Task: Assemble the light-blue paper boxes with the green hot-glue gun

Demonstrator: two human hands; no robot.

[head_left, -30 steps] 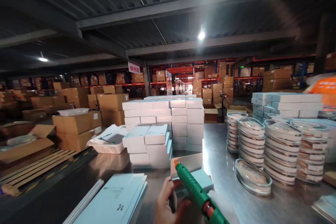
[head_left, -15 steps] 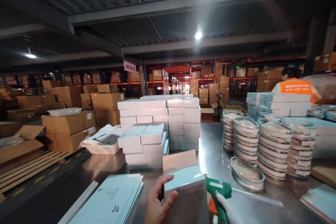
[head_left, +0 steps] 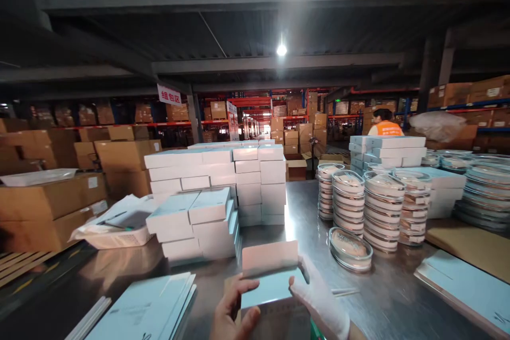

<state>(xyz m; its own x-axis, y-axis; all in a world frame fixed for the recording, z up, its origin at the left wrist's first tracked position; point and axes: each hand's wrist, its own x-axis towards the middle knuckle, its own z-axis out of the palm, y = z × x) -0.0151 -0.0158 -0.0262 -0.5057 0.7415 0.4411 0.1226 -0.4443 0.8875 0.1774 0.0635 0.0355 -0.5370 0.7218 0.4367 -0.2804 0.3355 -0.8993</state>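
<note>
A white cardboard box (head_left: 274,289) with its end flap (head_left: 270,258) raised stands in front of me. My left hand (head_left: 235,308) grips its left side, the thumb on the near face and the fingers along the top edge. My right hand (head_left: 319,295), in a white glove with the thumb tip bare, closes on the right side by the flap. Just below the right hand, a bit of the green glue gun (head_left: 316,331) shows beside the box; most of it is hidden. Flat, unfolded white boxes (head_left: 139,308) lie to my left.
Stacked white boxes (head_left: 191,228) stand ahead on the metal table (head_left: 303,207). Clear-lidded oval containers (head_left: 384,212) are piled at right, with one single container (head_left: 350,249) before them. A white basket (head_left: 119,239) sits at left. A person in an orange vest (head_left: 388,128) is farther back.
My right hand has let go of the green glue gun and taken hold of the box's right side. The left hand keeps its grip. My view has turned to the right.
</note>
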